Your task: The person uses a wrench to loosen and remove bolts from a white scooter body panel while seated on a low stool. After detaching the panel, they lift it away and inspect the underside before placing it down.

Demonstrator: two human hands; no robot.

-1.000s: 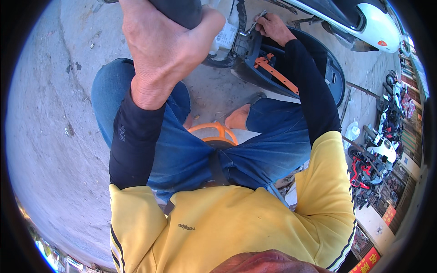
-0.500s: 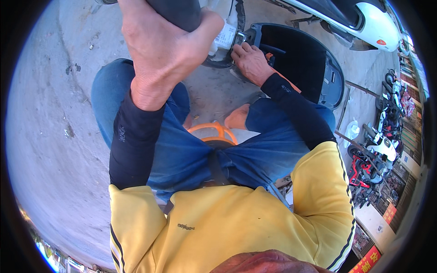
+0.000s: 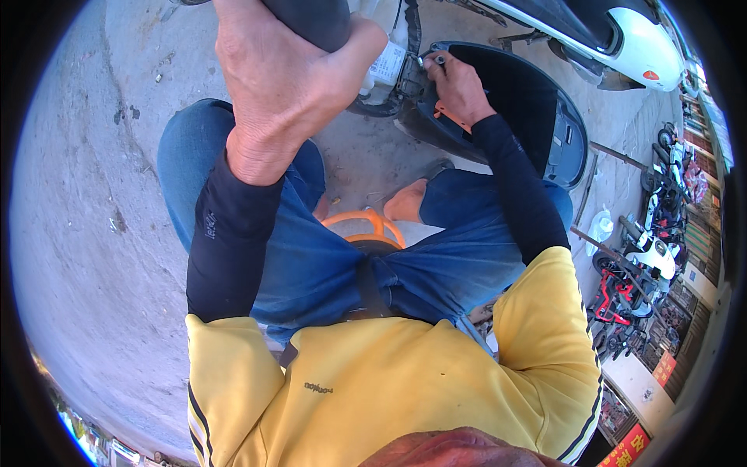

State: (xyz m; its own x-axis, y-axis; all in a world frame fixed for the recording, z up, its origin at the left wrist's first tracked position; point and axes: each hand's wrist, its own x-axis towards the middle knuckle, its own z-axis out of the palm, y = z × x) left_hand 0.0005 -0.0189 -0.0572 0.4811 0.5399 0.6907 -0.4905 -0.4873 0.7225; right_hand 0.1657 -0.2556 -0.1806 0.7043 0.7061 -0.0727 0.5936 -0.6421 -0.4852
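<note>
My left hand [image 3: 288, 86] is wrapped round the dark rounded end of a black object [image 3: 315, 19] that runs off the top edge; its kind I cannot make out. Closed fingers of my right hand [image 3: 461, 87] pinch a small metal cylinder-shaped piece [image 3: 440, 61]. This hand is over the near-left side of a black scooter storage bucket [image 3: 510, 66], close to the metal bracket [image 3: 414, 71] at its end. Partly under the hand, an orange strip-like thing [image 3: 450, 115] shows. Left of the bracket is a part with a white label [image 3: 387, 64].
A white scooter [image 3: 646, 50] stands at the upper right. More parked two-wheelers [image 3: 654, 257] and a white plastic bag [image 3: 600, 226] are farther right. An orange round frame [image 3: 366, 220] shows between my legs. Grey concrete [image 3: 78, 194] spreads to the left.
My right hand has drawn back from the bracket, rightward and slightly up, with the small metal piece now showing in its fingers. The left hand keeps its hold, shifted very slightly right.
</note>
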